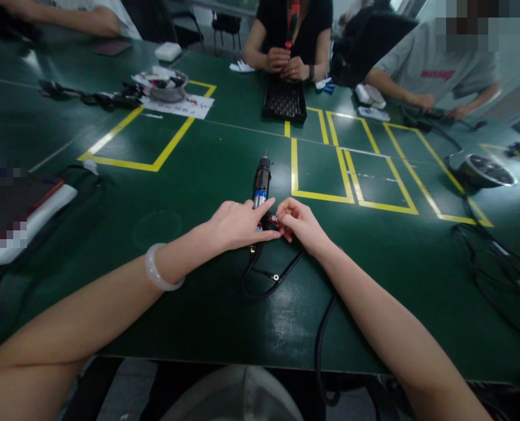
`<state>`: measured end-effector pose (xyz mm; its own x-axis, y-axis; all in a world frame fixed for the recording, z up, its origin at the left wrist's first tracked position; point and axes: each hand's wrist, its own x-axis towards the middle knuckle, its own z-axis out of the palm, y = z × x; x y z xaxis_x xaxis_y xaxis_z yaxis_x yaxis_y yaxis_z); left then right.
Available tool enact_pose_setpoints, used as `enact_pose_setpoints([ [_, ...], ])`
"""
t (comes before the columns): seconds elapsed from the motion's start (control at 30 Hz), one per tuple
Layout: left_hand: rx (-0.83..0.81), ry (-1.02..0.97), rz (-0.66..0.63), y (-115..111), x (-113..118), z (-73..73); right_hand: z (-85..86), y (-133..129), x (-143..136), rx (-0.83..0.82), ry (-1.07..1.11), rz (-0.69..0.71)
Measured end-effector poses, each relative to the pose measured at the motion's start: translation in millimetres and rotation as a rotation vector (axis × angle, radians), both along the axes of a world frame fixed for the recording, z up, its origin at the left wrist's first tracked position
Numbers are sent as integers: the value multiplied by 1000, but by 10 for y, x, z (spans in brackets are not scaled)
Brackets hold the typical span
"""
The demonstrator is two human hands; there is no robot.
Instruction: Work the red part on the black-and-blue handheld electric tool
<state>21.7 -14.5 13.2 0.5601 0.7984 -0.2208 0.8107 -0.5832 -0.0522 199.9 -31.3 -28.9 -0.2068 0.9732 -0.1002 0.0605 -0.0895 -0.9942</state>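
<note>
On the green table before me lies a slim electric screwdriver (262, 182), its bit pointing away and its silver and blue inner body exposed. My left hand (236, 225) lies across its rear part and holds it, with thumb and index finger stretched to the right. Close beside it, my right hand (301, 225) is closed in a pinch at a small dark part with red bits (272, 220); the fingertips partly hide what they grip. A black cable (260, 297) loops from the tool's rear towards me, with a small ring terminal (276, 277) on a short lead.
Yellow tape outlines (323, 196) mark the table. Across it, a person (292, 35) holds a red and black tool above a black tray (285, 102). Metal bowls (167, 88) stand far left and right. Cables (483, 245) tangle at right; a notebook-like stack (27, 216) lies left.
</note>
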Motion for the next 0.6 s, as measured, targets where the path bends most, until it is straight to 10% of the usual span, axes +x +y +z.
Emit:
enact_pose_setpoints([
  [0.6,10,-20,4,15,-12,-55,-23,-4,-24,26,-225,16],
])
